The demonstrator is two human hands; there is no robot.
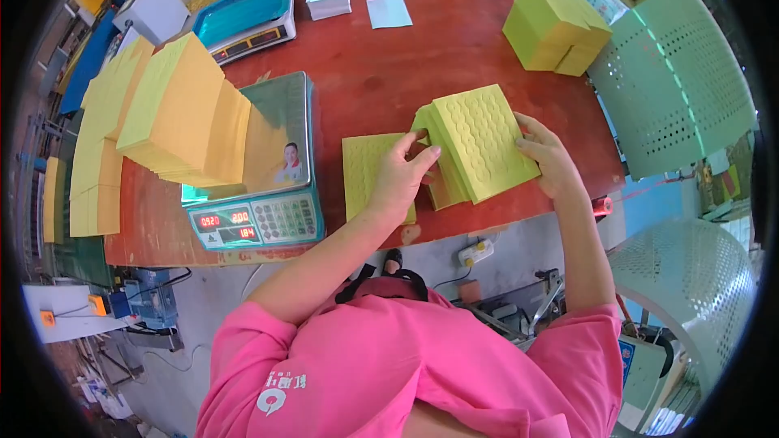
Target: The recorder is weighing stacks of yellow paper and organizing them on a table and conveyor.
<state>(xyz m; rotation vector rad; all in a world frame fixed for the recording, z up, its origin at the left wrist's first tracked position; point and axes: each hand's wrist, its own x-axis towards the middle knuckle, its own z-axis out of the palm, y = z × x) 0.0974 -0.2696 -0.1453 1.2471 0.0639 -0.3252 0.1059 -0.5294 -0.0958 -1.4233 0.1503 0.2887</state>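
A thick stack of yellow embossed paper sheets (485, 136) stands tilted between my two hands near the table's front edge. My right hand (545, 154) grips its right side, thumb over the top face and fingers along the edge. On the left side my left hand (402, 172) has thumb and fingers curled against the stack's edge; some fingertips are hidden behind the sheets. A lower pile of the same yellow sheets (363, 169) lies flat on the table under my left hand and forearm.
A lit digital scale (286, 217) at left carries a tall yellow paper stack (182, 109). More yellow stacks (99, 166) stand further left, another (556, 28) at back right. Behind are a second scale (243, 20) and white cards (389, 12). A perforated panel (677, 81) borders the red table (389, 61).
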